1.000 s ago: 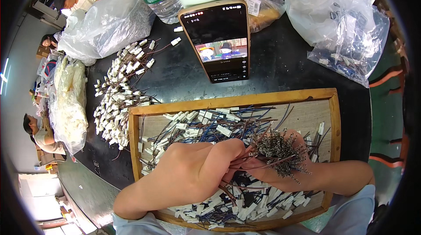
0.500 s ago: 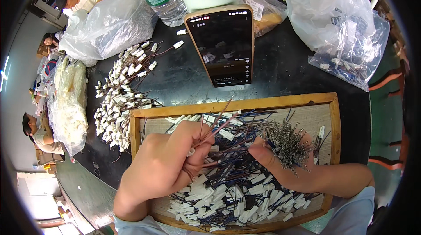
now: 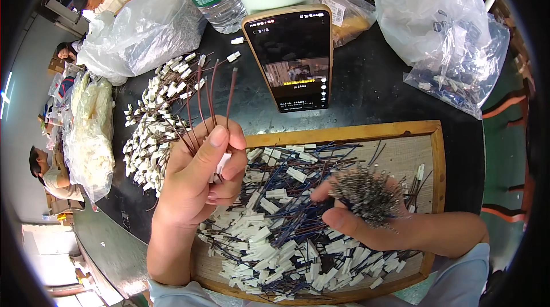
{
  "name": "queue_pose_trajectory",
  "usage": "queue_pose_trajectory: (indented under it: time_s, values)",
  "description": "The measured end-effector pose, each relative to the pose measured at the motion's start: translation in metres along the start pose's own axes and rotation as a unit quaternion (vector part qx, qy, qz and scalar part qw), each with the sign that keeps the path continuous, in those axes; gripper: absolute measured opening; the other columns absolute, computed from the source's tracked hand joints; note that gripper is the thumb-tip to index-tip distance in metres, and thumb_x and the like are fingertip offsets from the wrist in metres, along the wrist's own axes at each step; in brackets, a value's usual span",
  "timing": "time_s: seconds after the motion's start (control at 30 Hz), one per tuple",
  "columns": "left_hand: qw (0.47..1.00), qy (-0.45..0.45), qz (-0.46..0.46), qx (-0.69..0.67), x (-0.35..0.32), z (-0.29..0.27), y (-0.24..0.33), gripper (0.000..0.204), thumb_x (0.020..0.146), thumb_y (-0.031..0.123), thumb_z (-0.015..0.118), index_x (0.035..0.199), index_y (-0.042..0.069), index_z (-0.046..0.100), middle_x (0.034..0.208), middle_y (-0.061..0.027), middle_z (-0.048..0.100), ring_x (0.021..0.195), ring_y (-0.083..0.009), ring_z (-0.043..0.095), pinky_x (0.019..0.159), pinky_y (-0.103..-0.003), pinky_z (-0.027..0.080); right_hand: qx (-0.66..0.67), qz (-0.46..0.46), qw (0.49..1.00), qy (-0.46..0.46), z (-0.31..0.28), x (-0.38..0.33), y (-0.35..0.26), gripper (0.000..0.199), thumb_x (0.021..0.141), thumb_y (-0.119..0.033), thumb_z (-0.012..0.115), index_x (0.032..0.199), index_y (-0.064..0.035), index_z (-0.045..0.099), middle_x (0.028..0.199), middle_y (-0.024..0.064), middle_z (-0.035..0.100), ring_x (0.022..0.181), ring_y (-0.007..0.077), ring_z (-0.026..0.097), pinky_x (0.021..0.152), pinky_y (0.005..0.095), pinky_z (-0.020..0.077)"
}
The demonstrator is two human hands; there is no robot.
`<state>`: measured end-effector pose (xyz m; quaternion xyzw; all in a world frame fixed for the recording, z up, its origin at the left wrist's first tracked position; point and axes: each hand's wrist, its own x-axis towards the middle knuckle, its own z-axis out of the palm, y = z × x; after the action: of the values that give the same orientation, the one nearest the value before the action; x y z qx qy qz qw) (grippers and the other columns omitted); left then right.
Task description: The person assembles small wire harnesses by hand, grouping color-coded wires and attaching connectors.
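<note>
- The left hand's grip pinches brown wires upright above the tray's left side.
- The right hand's grip holds a dark bundle, thumb spread, over the right side.
- White plugs fill the tray.

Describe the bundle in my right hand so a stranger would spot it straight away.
On the black table, find the wooden-framed tray. Over its right side, your right hand holds the bundle. It is a round, dark, bristly cluster of fine tips, unlike the loose wires with white connectors in the tray.
</note>
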<state>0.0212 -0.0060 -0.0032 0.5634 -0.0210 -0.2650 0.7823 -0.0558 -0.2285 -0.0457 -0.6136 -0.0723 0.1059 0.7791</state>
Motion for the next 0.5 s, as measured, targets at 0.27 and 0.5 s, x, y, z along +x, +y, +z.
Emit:
queue_pose_trajectory:
  time_s: [0.27, 0.5]
  values:
    - [0.994, -0.108, -0.004, 0.0, 0.001, 0.01, -0.016, 0.025, 0.099, 0.03, 0.042, 0.1, 0.006, 0.049, 0.052, 0.0014, 0.037, 0.04, -0.0035, 0.027, 0.038, -0.017, 0.022, -0.17, -0.012, 0.985, -0.015, -0.008, -0.001, -0.005, 0.016, 0.081, -0.002, 0.067, 0.089, 0.0006, 0.053, 0.084, 0.0036, 0.056, 0.078, 0.0093, 0.053, 0.068, 0.0251, 0.041]
    - [0.998, -0.044, -0.022, 0.026, -0.001, 0.026, -0.02, 0.028, 0.098, 0.034, 0.042, 0.093, 0.006, 0.042, 0.057, -0.0018, 0.038, 0.04, -0.0039, 0.028, 0.034, -0.02, 0.02, -0.076, -0.019, 0.997, 0.014, -0.005, -0.004, -0.001, 0.013, 0.08, -0.001, 0.067, 0.09, 0.0013, 0.059, 0.08, 0.0056, 0.061, 0.071, 0.008, 0.057, 0.059, 0.0226, 0.0427]
